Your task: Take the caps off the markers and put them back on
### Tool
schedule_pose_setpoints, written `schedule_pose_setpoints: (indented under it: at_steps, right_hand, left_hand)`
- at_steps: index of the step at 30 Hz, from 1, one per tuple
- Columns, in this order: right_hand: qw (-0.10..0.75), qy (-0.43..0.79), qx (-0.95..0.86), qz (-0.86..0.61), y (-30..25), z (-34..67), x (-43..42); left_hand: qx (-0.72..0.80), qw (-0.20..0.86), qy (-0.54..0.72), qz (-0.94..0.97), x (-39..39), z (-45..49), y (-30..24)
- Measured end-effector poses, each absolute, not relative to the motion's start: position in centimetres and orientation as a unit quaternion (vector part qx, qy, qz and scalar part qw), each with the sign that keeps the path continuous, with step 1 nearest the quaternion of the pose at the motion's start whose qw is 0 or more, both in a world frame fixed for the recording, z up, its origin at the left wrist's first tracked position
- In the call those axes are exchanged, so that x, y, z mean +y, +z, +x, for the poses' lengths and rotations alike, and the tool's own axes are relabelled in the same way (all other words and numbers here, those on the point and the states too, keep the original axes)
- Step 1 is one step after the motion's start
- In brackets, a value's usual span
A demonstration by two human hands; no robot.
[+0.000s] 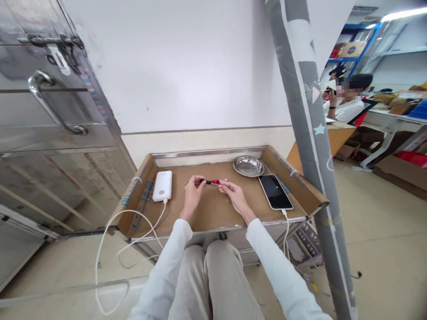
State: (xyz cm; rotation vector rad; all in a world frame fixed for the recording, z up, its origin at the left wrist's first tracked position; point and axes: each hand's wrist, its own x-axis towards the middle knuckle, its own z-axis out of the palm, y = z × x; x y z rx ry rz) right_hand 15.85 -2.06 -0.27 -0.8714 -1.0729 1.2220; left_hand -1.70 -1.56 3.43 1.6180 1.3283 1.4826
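Note:
A thin red pen-like object (pixel 215 181) with a dark tip on its left end is held level over a small cardboard-lined table (pixel 209 206). My left hand (pixel 193 192) pinches its left end with closed fingers. My right hand (pixel 233 193) grips its right end, fingers curled round it. Both hands hover over the middle of the table top, white sleeves running back to my knees.
A white power bank (pixel 162 185) with a white cable (pixel 107 253) lies at the left, a steel dish (pixel 248 166) at the back right, a dark phone (pixel 275 191) on the right. A grey rolled mat (pixel 311 139) leans right; steel cabinet (pixel 41 122) left; a seated person (pixel 347 101) far right.

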Motion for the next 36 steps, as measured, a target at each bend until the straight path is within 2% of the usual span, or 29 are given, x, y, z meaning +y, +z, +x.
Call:
schedule_pose_setpoints:
  at_steps: [4,7,9,13,20,27,36]
  right_hand:
    - [0.618,0.458,-0.507,-0.389,-0.5,15.7,-1.6]
    - [0.617,0.409,-0.539,-0.402,-0.3,15.9,-1.6]
    - [0.609,0.369,-0.568,-0.413,-0.1,16.0,-1.8]
    - [0.58,0.297,-0.632,-0.42,0.3,15.8,-2.4]
    - [0.51,0.29,-0.696,-0.415,0.2,16.5,-2.9]
    - [0.447,0.138,-0.732,-0.496,-0.8,18.4,-3.8]
    - [0.423,0.134,-0.76,-0.476,-0.8,17.2,-2.9]
  left_hand:
    - [0.488,0.201,0.485,0.697,-1.1,-0.7,1.0]
    - [0.5,0.107,0.439,0.738,-1.8,0.1,0.8]
    - [0.498,0.082,0.431,0.748,-2.9,0.3,1.0]
    - [0.425,0.143,0.39,0.804,-5.3,1.1,0.9]
    - [0.45,0.146,0.331,0.817,-5.4,3.3,0.0]
    - [0.473,0.139,0.334,0.803,-5.8,2.8,-0.1]
    - [0.537,0.093,0.358,0.758,-3.2,1.8,-0.3]
